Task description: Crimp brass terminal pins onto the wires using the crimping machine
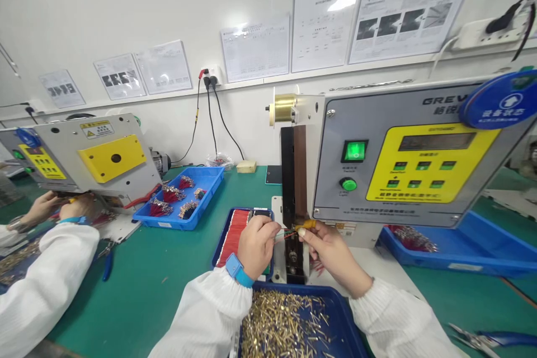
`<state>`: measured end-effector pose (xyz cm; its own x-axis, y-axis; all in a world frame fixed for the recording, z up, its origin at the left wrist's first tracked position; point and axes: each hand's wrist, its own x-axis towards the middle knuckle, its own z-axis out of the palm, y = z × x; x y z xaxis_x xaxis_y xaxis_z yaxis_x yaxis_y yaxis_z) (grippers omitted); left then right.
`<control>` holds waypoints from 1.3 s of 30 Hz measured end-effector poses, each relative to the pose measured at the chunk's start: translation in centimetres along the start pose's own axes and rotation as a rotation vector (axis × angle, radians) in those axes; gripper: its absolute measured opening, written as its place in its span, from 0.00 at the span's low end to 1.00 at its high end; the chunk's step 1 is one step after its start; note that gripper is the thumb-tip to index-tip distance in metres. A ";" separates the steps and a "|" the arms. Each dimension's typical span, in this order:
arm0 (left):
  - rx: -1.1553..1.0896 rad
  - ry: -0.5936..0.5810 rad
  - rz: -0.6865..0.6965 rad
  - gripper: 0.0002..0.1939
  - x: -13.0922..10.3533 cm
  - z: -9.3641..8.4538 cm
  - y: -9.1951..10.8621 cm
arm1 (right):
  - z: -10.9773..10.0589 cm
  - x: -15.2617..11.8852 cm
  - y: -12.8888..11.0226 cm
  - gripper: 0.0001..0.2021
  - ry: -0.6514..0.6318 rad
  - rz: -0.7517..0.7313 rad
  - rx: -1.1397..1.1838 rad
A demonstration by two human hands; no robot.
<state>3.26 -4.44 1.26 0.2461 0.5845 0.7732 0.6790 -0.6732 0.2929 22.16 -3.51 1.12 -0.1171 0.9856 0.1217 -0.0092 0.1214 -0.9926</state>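
Both my hands are at the front of the grey machine (390, 156). My left hand (258, 243), with a blue wrist strap, is closed on a thin red wire (277, 236) left of the machine's dark upright. On the other side, my right hand (329, 243) pinches a small yellow-orange piece (306, 225) against the upright. Thin wires run between the two hands; their ends are too small to tell. Below the hands lies a blue tray (342, 313) of gold metal pins (281, 324). Behind my left hand is a tray of red wires (232, 238).
Blue trays with wire bundles stand at the left (168, 219) and right (461, 254). Pliers (495, 338) lie at the lower right. At another machine (104, 156) on the left, a person's hands (78, 207) are working. Blue-handled cutters (108, 263) lie nearby.
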 end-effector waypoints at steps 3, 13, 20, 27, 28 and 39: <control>-0.003 -0.007 0.005 0.13 0.0 -0.1 0.1 | 0.0 0.1 0.0 0.18 -0.008 0.008 0.013; -0.006 -0.018 0.000 0.12 0.1 -0.2 0.2 | 0.1 -0.1 -0.5 0.18 -0.001 0.008 0.028; -0.031 -0.024 -0.020 0.10 0.2 -0.2 0.2 | 0.1 0.0 -0.3 0.18 -0.003 0.016 0.005; -0.103 -0.002 -0.119 0.11 -0.1 0.0 0.1 | -0.3 0.2 0.7 0.15 -0.018 -0.019 -0.023; -0.107 -0.001 -0.149 0.11 -0.2 0.1 0.0 | -0.3 0.2 0.8 0.15 -0.018 -0.020 -0.022; -0.192 -0.031 -0.408 0.14 -0.6 0.9 -1.6 | -2.6 -0.4 -1.9 0.11 -0.135 0.041 -0.220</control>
<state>2.67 -3.33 -0.13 0.0074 0.8309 0.5563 0.5849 -0.4548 0.6715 24.84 -3.85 2.94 -0.2444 0.9675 0.0644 0.2127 0.1183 -0.9699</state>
